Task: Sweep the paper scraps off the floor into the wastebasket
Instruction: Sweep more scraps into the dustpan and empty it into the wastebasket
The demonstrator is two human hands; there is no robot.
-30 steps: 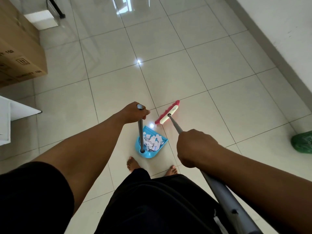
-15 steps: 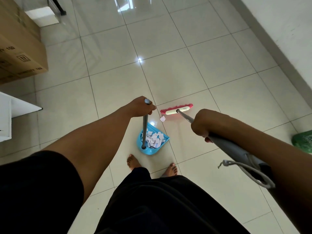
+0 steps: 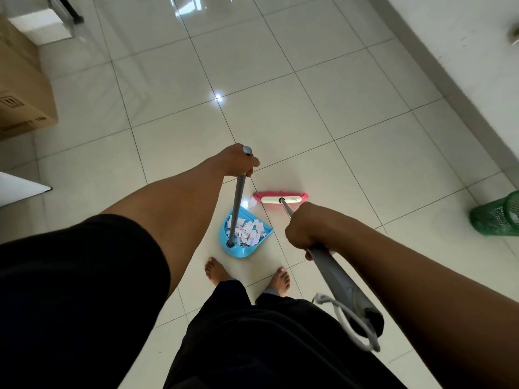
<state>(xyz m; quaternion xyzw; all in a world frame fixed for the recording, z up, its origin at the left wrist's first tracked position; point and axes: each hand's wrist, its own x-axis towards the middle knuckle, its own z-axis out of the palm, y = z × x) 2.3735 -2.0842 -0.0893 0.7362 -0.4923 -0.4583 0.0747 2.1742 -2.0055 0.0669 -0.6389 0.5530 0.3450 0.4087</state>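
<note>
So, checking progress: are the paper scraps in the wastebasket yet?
No, the paper scraps lie in the blue dustpan; the green wastebasket stands apart.

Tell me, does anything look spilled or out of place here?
Mostly tidy: the paper scraps sit inside the blue dustpan. One scrap lies on the floor by the left end of the broom head, outside the pan.

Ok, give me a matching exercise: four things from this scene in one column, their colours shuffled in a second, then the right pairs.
Things:
1. dustpan
2. broom head
3. wastebasket
4. cardboard box

Colours:
A. green
B. brown
C. blue
D. pink

Pairs: 1-C, 2-D, 3-A, 4-B
</note>
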